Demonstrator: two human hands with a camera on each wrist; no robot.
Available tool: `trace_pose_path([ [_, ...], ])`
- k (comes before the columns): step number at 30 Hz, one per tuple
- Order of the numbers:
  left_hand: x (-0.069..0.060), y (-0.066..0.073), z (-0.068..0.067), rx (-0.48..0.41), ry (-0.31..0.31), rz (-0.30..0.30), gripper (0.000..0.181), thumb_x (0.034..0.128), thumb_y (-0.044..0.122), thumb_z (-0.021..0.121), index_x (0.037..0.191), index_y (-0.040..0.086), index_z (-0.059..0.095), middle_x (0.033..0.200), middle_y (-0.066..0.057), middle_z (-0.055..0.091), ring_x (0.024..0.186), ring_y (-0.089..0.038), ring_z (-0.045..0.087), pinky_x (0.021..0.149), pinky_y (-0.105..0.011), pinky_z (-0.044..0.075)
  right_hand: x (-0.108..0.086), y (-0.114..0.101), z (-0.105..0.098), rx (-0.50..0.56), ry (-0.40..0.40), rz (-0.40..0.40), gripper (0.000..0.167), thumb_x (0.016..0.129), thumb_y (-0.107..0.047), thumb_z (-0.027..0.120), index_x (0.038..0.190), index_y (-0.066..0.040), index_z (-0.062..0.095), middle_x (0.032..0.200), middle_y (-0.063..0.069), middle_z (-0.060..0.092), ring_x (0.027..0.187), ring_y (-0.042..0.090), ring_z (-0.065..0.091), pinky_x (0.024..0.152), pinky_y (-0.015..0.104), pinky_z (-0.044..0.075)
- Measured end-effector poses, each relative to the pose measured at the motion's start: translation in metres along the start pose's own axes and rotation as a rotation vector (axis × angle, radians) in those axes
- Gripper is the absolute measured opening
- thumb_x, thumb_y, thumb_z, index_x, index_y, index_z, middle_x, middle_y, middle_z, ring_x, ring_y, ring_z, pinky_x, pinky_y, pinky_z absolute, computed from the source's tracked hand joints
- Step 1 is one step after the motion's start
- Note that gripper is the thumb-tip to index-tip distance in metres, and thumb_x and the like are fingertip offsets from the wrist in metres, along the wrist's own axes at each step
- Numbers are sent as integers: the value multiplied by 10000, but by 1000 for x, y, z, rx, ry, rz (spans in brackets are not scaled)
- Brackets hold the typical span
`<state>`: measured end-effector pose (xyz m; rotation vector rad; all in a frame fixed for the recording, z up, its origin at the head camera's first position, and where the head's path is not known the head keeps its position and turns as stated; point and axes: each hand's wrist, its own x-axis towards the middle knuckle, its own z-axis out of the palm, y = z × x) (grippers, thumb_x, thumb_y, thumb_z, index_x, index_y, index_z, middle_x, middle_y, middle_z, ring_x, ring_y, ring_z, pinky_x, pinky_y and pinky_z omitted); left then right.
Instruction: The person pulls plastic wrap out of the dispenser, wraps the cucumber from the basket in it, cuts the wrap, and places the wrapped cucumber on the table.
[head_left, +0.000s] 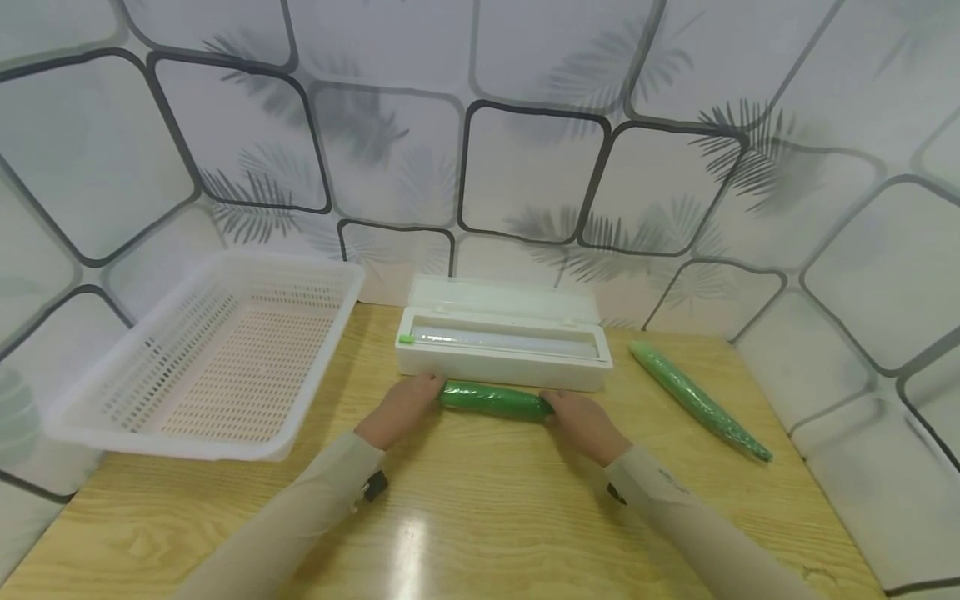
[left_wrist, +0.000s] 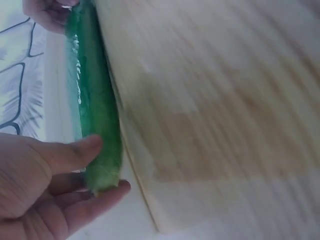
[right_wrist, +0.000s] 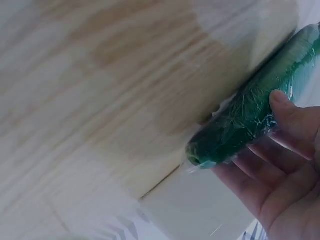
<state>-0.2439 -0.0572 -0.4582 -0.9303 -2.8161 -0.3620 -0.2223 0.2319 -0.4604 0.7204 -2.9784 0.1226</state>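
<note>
A green cucumber (head_left: 495,400) wrapped in shiny cling film lies crosswise in front of a white cling film dispenser (head_left: 502,367). My left hand (head_left: 405,408) holds its left end. In the left wrist view, the left thumb rests over the cucumber (left_wrist: 97,90) and the fingers reach round its tip. The other end is gripped by my right hand (head_left: 588,425). The right wrist view shows loose film bunched around the cucumber's end (right_wrist: 200,152), with the right hand (right_wrist: 280,180) curled under it, thumb on top. The dispenser's lid (head_left: 502,298) stands raised.
A second film-wrapped green cucumber (head_left: 701,404) lies slanted on the right of the wooden table (head_left: 480,517). On the left stands a white perforated plastic basket (head_left: 315,358). A patterned wall (head_left: 532,175) borders the back and sides. A green slider (head_left: 406,339) sits on the dispenser.
</note>
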Motion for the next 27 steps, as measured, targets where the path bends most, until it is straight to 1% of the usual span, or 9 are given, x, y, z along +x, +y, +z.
trace_pose_path([
  [3,-1,2,-3,-10,-15,10,143,881,-46,523,1024,-40,533,895,-190,644,830,-310,649,742,-380,562,0,0,-3,43,-27,18,314,849,-113,649,1126,7,564,1019,136,666,922,274,653,829,396,543],
  [6,-1,4,-5,11,-38,14,185,891,-71,486,1072,-63,527,923,-222,648,851,-332,659,751,-392,566,0,1,-6,62,-31,22,275,871,-119,624,1112,-5,559,1002,130,668,911,267,656,817,394,546],
  [9,-1,5,-6,-4,-61,-15,237,912,-49,476,1143,-48,530,993,-202,640,902,-313,655,791,-380,564,0,2,-8,83,-46,27,301,889,-153,618,1153,-30,543,1037,122,666,941,262,659,838,399,543],
  [11,0,4,-6,-29,-66,-44,266,917,-13,497,1179,-29,540,1027,-176,629,917,-296,648,800,-375,561,0,4,-8,88,-70,36,365,891,-188,626,1209,-42,521,1099,130,655,992,272,650,876,414,531],
  [16,-1,0,-4,-51,-59,-79,354,843,50,624,1190,10,561,1019,-141,612,858,-264,637,722,-374,562,-1,8,-6,106,-104,56,518,861,-239,671,1295,-41,470,1200,167,616,1065,312,621,926,456,503],
  [21,-3,-5,-2,-52,-59,-112,520,770,79,688,1261,30,523,1087,-149,614,860,-278,638,703,-388,557,-6,15,-4,168,-80,74,594,838,-290,696,1318,-45,446,1204,170,617,1071,321,618,929,468,499],
  [23,-5,-5,-6,-33,-61,-122,553,774,111,693,1289,32,508,1128,-153,614,892,-292,642,735,-401,557,-9,20,-7,187,-71,71,627,836,-317,695,1339,-51,432,1235,166,603,1093,323,608,939,473,493],
  [25,-8,-5,-14,-16,-57,-133,541,782,142,688,1285,39,519,1159,-151,614,945,-305,636,794,-420,547,-13,23,-14,202,-67,69,650,845,-327,682,1363,-44,411,1282,175,572,1130,338,585,951,487,481],
  [27,-10,-4,-24,11,-9,-122,488,789,162,679,1245,39,557,1156,-145,624,986,-306,629,842,-427,535,-15,25,-25,223,-52,90,641,860,-330,664,1376,-48,411,1333,176,536,1165,351,560,965,502,467],
])
